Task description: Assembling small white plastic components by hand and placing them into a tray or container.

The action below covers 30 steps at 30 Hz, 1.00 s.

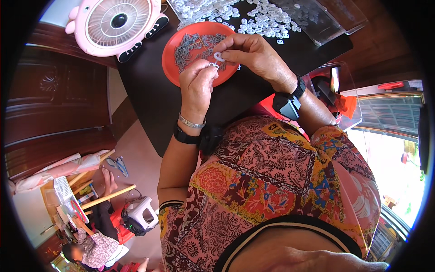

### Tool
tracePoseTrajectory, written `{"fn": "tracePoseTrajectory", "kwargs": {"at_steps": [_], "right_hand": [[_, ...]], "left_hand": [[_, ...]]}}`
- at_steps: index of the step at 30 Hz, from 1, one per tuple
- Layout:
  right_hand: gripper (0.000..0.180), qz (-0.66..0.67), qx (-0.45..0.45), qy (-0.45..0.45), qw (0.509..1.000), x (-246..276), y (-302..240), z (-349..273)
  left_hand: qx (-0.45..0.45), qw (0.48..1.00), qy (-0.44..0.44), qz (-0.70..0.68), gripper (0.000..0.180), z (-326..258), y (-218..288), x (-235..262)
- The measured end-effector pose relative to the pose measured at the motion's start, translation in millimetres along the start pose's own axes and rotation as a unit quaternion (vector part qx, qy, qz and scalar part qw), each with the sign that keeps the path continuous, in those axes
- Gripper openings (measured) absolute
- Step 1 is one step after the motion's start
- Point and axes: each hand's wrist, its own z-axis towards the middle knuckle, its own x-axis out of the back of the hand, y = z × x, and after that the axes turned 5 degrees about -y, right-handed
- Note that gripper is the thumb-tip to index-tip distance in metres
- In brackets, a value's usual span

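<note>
Both of my hands are raised over a round orange-red plate [168, 71], their fingertips nearly meeting. Between thumb and finger, my left hand [196, 86] pinches a small white plastic piece [214, 66]. My right hand [256, 55] comes in from the other side and grips a clear-white plastic loop [219, 56] with thumb and forefinger. The two pieces are very close; I cannot tell whether they touch. Many small grey pieces [185, 51] lie in the plate, along with a thin yellowish stick. Their exact kind is too small to make out.
Loose clear-white plastic pieces [267, 20] spread across the far side of the black table [140, 86]. A pink fan [118, 20] stands at the far left, a transparent tray [321, 27] at the far right. Another person [97, 247] sits low at the lower left.
</note>
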Motion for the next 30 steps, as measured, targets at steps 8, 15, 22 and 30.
{"fn": "tracePoseTrajectory", "kwargs": {"at_steps": [8,15,22,30], "right_hand": [[0.016,-0.026,0.022,0.001,0.999,-0.1,3.9,0.7],[0.016,-0.048,0.024,0.006,0.999,-1.0,3.2,-0.1],[0.016,-0.068,0.032,0.023,0.997,-3.8,1.0,-1.2],[0.015,-0.012,0.004,-0.002,1.000,0.3,3.5,-1.4]], "left_hand": [[-0.004,1.000,0.008,0.016,0.015,-0.1,0.1,-1.2],[-0.001,1.000,0.001,0.018,0.015,-0.2,0.0,-0.2],[-0.003,1.000,0.004,0.017,0.014,-0.4,-1.5,-0.3],[-0.009,0.999,0.001,0.042,0.016,-1.3,-1.5,-1.0]]}}
